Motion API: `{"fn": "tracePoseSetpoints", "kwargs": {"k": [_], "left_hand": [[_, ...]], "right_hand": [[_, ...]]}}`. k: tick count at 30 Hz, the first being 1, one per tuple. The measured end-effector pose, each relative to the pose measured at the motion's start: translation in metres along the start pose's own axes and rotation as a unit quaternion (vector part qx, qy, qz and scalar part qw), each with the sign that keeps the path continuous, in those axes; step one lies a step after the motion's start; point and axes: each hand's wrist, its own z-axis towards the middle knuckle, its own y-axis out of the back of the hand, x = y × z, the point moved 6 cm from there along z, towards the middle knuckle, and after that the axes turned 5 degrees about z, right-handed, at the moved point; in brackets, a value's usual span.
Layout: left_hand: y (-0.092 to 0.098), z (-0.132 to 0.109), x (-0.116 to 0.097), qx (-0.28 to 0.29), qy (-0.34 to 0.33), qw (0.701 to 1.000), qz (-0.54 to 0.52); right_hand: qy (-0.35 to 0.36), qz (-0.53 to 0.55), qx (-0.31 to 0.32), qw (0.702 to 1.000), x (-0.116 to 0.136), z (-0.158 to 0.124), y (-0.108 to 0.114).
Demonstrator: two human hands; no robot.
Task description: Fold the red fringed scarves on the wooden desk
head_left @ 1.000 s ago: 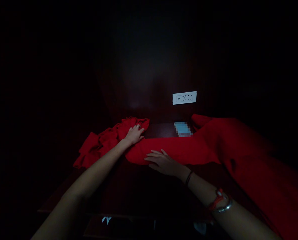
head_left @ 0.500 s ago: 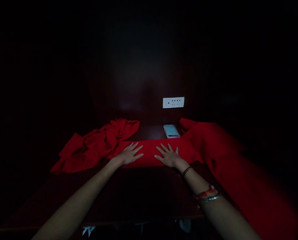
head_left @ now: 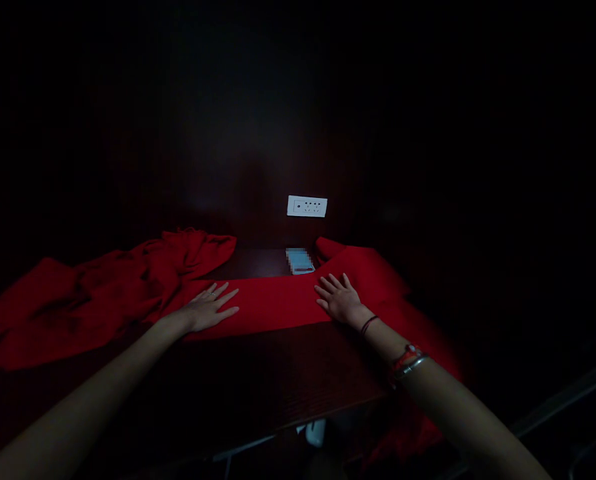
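A long red cloth (head_left: 273, 303) lies across a dark wooden table, flat and smooth in the middle. My left hand (head_left: 205, 310) rests palm down on its left part, fingers spread, a ring on one finger. Farther left the cloth bunches into crumpled folds with a fringe at the back. My right hand (head_left: 342, 300) lies flat on the right part, fingers spread, bracelets on the wrist and forearm. Beyond it the cloth widens and hangs over the table's right side. Neither hand grips the fabric.
Behind the cloth a pale blue, blurred flat item (head_left: 299, 260) lies on the table (head_left: 258, 262). A white power socket (head_left: 307, 206) is set in the dark back wall. Below the table's front edge shows a white object (head_left: 315, 432). The surroundings are very dark.
The view has turned to the right, so the table and socket sit farther left. My hands are wider apart, the right one having slid rightward along the cloth.
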Motion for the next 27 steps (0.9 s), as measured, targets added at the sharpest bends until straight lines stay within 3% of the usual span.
{"fn": "tracePoseSetpoints", "kwargs": {"k": [4, 7, 9, 12, 15, 17, 20, 27], "left_hand": [[0.001, -0.001, 0.001, -0.007, 0.001, 1.0, 0.01], [0.002, -0.002, 0.001, -0.018, 0.004, 1.0, 0.009], [0.006, -0.003, -0.004, -0.051, -0.02, 0.998, 0.016], [0.009, -0.006, -0.018, -0.098, -0.083, 0.992, 0.014], [0.003, -0.007, -0.026, -0.059, -0.112, 0.992, -0.001], [-0.001, -0.007, -0.026, -0.027, -0.108, 0.994, 0.0], [-0.001, -0.006, -0.022, -0.012, -0.091, 0.996, 0.009], [0.0, -0.007, -0.021, 0.006, -0.107, 0.994, 0.002]], "right_hand": [[0.003, -0.071, -0.086, 0.994, -0.045, -0.021, 0.021], [-0.005, -0.074, -0.162, 0.984, -0.054, -0.031, 0.039], [-0.002, -0.063, -0.186, 0.98, -0.04, -0.032, 0.044], [0.06, -0.034, -0.17, 0.983, 0.004, -0.028, 0.036], [0.13, -0.013, -0.143, 0.981, 0.043, -0.023, 0.022], [0.141, -0.013, -0.135, 0.981, 0.048, -0.019, 0.016], [0.103, -0.032, -0.116, 0.987, 0.02, -0.016, 0.012], [-0.033, -0.06, -0.125, 0.99, -0.087, -0.033, 0.034]]}}
